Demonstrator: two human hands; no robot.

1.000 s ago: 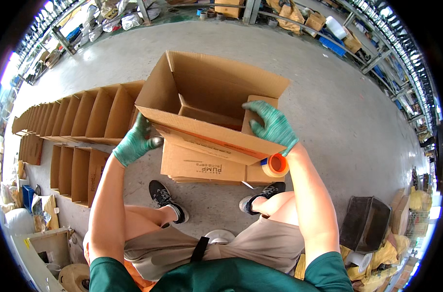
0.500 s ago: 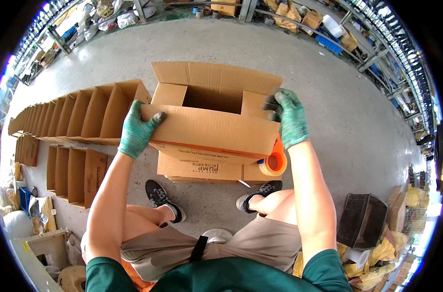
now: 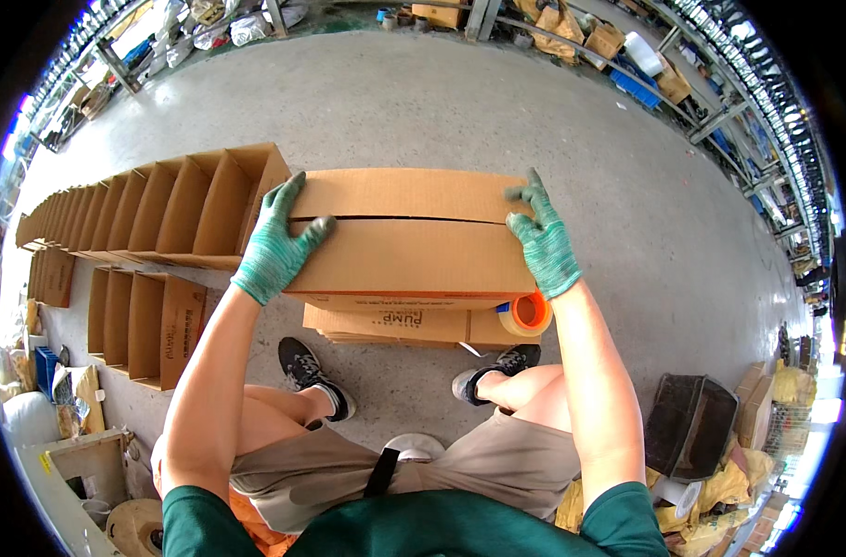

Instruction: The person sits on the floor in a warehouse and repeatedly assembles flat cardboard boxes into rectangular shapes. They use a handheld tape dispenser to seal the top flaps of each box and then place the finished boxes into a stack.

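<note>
A brown cardboard box [image 3: 409, 255] stands in front of me, its two long top flaps folded down with a thin dark gap between them. My left hand [image 3: 279, 241], in a green glove, lies on its left edge, thumb on the near flap and fingers stretched toward the far flap [image 3: 404, 192]. At the right edge, my gloved right hand [image 3: 544, 239] rests with fingers spread, touching the flap ends. Both hands are open. Beneath the box lie flat cardboard pieces [image 3: 423, 325], and an orange roll of tape [image 3: 527, 314] sits by its right near corner.
A long row of open cardboard boxes [image 3: 177, 209] stretches away to the left, with a shorter group [image 3: 144, 325] nearer me. A black bin [image 3: 690, 422] stands at the lower right. Metal racks [image 3: 720, 121] run along the far and right sides of the grey floor.
The far flap, upright before, is now folded down, and the raised near flap lies lower beside it. The box's opening is covered. Both hands have come onto the top edges.
</note>
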